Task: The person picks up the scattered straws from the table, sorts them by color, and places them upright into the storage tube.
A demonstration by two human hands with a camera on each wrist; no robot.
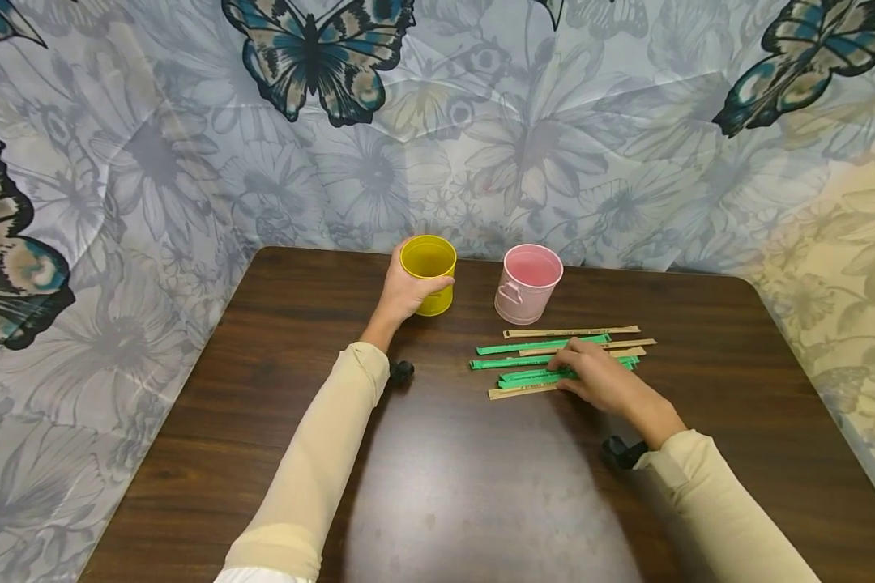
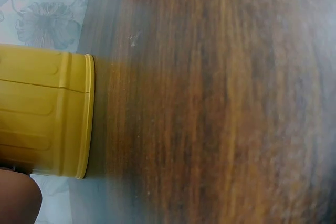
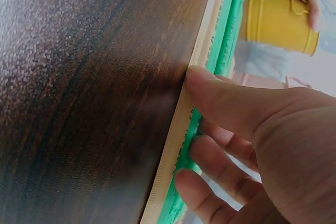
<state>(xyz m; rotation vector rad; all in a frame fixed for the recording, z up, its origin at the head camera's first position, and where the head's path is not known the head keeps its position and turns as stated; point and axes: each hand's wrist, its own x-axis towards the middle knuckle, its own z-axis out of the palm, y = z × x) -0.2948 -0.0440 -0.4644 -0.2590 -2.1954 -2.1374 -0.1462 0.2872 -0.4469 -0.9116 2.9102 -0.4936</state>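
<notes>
My left hand grips a yellow bucket near the table's back edge, its thumb across the front. The left wrist view shows the ribbed yellow wall and a fingertip at lower left. Several thin wrapped sticks, green and tan, lie roughly side by side at right. Over their near side, my right hand has its fingers bent. Close up, the right thumb presses the outer tan stick, with other fingers on the green sticks; the index fingertip is hidden.
A pink bucket with a small handle stands behind the sticks, right of the yellow one. Dark wood tabletop extends in front. Patterned cloth with butterflies hangs along the back edge.
</notes>
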